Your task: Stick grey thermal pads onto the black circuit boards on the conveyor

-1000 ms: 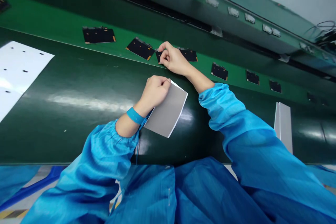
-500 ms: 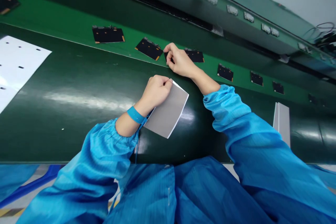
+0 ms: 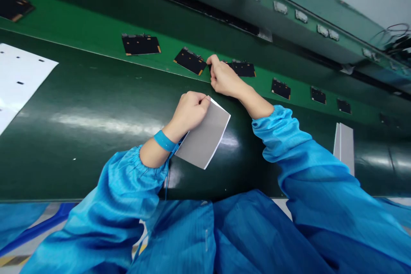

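Note:
My left hand [image 3: 190, 109] is closed around a stack of grey sheets [image 3: 204, 139] held just above the dark green bench [image 3: 96, 128]. My right hand [image 3: 224, 78] reaches onto the bright green conveyor belt [image 3: 80, 25]. Its fingers are curled and pressed on a small black board, mostly hidden beneath the hand. Two more black boards flank it, one on the left [image 3: 190, 61] and another on the right [image 3: 242, 68]. Both my arms wear blue sleeves, and a blue wrist strap [image 3: 164, 141] circles my left wrist.
Several other black boards lie spaced along the belt, such as one at the left [image 3: 141, 44] and one at the right [image 3: 281, 88]. A white sheet with small holes [image 3: 19, 81] lies at the bench's left end. A grey stack [image 3: 345, 147] stands at the right.
The black boards have drifted to the right along the belt. My right hand has followed the board under it rightward. My left hand and its grey sheets have stayed put.

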Demonstrator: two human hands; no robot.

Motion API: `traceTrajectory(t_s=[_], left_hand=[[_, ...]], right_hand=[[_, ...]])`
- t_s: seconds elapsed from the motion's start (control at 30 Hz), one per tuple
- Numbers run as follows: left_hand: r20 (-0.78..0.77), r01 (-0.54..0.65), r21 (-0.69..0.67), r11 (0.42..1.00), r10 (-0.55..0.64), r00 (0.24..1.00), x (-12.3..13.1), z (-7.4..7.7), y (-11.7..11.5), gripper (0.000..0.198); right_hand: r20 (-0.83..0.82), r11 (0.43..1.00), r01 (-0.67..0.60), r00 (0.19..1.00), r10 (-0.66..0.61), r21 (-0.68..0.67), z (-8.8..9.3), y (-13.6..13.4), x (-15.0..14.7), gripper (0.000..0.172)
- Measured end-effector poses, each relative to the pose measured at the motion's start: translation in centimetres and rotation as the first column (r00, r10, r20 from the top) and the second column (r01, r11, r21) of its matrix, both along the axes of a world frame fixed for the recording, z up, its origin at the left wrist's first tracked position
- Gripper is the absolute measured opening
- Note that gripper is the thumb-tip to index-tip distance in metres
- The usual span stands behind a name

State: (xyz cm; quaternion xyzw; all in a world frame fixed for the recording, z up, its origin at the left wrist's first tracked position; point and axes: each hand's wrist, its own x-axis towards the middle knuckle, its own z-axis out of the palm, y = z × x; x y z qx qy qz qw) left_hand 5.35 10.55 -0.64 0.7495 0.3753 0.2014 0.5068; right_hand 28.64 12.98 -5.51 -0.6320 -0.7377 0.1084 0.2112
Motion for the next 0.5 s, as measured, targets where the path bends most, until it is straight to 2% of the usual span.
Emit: traceTrajectory(t_s=[0.1,0.17,0.23,0.3,0.4,0.43,0.5], left_hand=[[0.011,-0.002,0.009,1.000,0.001,1.000,0.0,0.0,0.0,0.045],[0.015,0.000,0.015,1.000,-0.001,1.000,0.0,-0.1,0.0,0.045],[0.016,0.006,0.022,1.000,-0.006,1.000,0.0,-0.1,-0.1,0.045],[0.021,0.015,0.027,1.000,-0.015,1.000,0.1,-0.3,-0.2,0.045],[0.028,0.025,0.031,0.999,-0.025,0.999,0.1,-0.4,-0.2,0.044],[0.027,0.024,0.033,0.999,-0.025,0.999,0.1,-0.4,-0.2,0.044],[0.020,0.017,0.039,0.999,-0.017,1.000,0.0,-0.2,-0.1,0.044]], right_hand=[[0.053,0.996,0.080,0.995,-0.082,0.038,0.4,0.0,1.8,0.046],[0.046,0.989,0.135,0.989,-0.139,0.064,1.6,0.1,2.9,0.058],[-0.006,0.981,0.186,0.983,-0.186,0.050,3.2,0.5,2.9,0.061],[-0.099,0.974,0.224,0.969,-0.226,-0.030,4.6,1.3,1.7,0.051],[-0.273,0.942,0.239,0.914,-0.299,-0.234,5.5,3.0,-1.7,0.021],[-0.320,0.926,0.235,0.889,-0.328,-0.297,5.6,3.6,-2.9,0.018],[-0.382,0.893,0.229,0.841,-0.382,-0.389,5.4,4.5,-4.6,0.022]])
